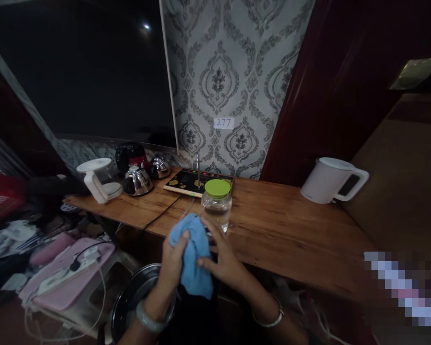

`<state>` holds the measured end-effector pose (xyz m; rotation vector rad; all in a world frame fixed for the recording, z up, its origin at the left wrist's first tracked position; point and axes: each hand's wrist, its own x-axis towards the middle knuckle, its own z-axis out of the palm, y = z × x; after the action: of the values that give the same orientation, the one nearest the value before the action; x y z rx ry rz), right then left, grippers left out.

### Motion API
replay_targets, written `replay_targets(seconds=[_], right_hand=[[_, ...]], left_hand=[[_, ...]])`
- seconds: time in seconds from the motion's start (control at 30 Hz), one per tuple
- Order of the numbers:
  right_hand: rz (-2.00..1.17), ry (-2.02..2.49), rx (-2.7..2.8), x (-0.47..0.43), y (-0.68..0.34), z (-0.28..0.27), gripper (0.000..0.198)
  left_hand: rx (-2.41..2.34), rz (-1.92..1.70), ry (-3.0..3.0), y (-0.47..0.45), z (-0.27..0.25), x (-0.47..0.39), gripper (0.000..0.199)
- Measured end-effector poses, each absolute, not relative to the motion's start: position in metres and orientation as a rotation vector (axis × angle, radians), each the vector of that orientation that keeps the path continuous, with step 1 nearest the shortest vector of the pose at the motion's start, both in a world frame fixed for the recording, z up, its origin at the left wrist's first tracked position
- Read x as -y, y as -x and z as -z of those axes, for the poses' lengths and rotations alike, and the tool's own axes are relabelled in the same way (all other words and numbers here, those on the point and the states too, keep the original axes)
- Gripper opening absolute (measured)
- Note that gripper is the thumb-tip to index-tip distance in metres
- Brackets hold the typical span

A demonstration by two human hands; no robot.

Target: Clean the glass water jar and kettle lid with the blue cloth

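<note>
A blue cloth (195, 256) hangs bunched between my hands in front of the wooden table's near edge. My left hand (174, 256) is closed round its left side, thumb on top. On the cloth's right side, my right hand (224, 256) has its thumb and fingers against the fabric, with the fingers somewhat apart. Just beyond the right fingers stands a clear glass jar (217, 211), partly full of clear liquid, with a green lid (217, 189) on it. Below my left forearm is a dark metal basin (124, 299), its inside partly hidden by the arm.
On the wooden table (273, 220) stand a white kettle (325, 179) at right, a black tea stove (183, 180) with a thin spout, steel kettles (138, 180) and a glass pitcher (93, 175) at left. A power strip (70, 273) with cords lies on a pink stool (62, 299).
</note>
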<state>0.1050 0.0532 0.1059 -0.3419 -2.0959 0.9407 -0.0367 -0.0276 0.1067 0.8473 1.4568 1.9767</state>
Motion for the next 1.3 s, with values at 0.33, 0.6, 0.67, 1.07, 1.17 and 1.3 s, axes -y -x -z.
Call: replay_targets(seconds=[0.33,0.6,0.67,1.07,1.17,1.3], right_hand=[[-0.666,0.535,1.966,-0.072,-0.137,-0.131,0.066],[-0.215,0.796,2.506,-0.097,-0.114,-0.177,0.078],[-0.133,0.844,2.574,-0.102,-0.112,-0.178,0.078],[-0.136,0.992,2.523,-0.135,-0.157,-0.148,0.076],[-0.296,1.157,2.459,-0.168,-0.176,-0.128,0.072],[-0.660,0.921,2.129,-0.203,-0.187,-0.112,0.077]], left_hand=[[-1.569,-1.952,-1.157,0.036,-0.132,-0.005,0.038],[-1.556,-1.931,-1.307,0.041,-0.108,-0.051,0.029],[-1.576,-1.890,-1.333,0.041,-0.107,-0.050,0.028],[-1.664,-1.810,-1.439,0.040,-0.113,-0.047,0.027],[-1.653,-1.810,-1.411,0.040,-0.114,-0.047,0.026],[-1.645,-1.822,-1.418,0.041,-0.112,-0.048,0.025]])
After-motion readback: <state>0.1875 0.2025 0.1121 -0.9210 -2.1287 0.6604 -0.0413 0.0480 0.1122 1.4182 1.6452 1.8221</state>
